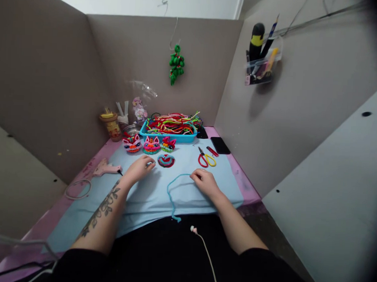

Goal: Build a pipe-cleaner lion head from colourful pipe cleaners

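The right hand (205,182) is closed narrowly, and its fingertips pinch one end of a turquoise yarn strand (169,192). From there, the strand curves to the left over the light-blue cloth (147,202) on the tabletop (241,179), then bends toward the person, with its free end at the front edge of the cloth. So the strand lies mostly between the two hands. The left hand (139,168) is loosely curled (whether it holds something small, I cannot tell), just beside a round red-and-turquoise coiled piece (166,161). The scissors (202,154) lie beyond the right hand.
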The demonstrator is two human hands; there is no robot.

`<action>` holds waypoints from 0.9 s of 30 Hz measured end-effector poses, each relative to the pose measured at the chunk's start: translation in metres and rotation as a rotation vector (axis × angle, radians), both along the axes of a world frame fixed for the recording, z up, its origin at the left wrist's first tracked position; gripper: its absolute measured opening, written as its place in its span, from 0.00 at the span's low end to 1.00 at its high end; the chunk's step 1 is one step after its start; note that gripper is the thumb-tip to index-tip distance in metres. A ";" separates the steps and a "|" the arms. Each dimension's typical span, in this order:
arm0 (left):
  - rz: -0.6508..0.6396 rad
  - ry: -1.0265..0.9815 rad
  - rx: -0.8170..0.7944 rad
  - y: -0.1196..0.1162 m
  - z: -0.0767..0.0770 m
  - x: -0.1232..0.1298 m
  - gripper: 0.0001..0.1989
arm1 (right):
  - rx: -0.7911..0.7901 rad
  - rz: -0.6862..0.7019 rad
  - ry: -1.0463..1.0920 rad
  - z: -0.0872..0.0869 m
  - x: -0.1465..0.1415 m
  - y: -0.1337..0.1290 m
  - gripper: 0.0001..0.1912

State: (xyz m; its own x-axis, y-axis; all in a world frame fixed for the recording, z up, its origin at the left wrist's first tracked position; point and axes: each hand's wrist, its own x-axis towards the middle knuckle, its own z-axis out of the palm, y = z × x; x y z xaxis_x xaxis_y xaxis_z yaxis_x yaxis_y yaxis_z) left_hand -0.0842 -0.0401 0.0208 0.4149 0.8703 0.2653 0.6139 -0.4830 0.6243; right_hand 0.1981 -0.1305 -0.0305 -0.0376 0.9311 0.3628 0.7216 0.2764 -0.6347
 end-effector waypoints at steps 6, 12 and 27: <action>-0.009 -0.229 0.134 -0.044 -0.015 0.043 0.10 | 0.086 -0.016 0.054 0.005 -0.019 -0.014 0.11; -0.204 -0.176 0.054 -0.077 -0.022 0.078 0.09 | 0.152 0.056 0.133 0.014 -0.040 -0.022 0.10; -0.162 -0.103 0.076 -0.074 -0.027 0.065 0.08 | 0.457 0.107 0.054 0.001 -0.045 -0.016 0.07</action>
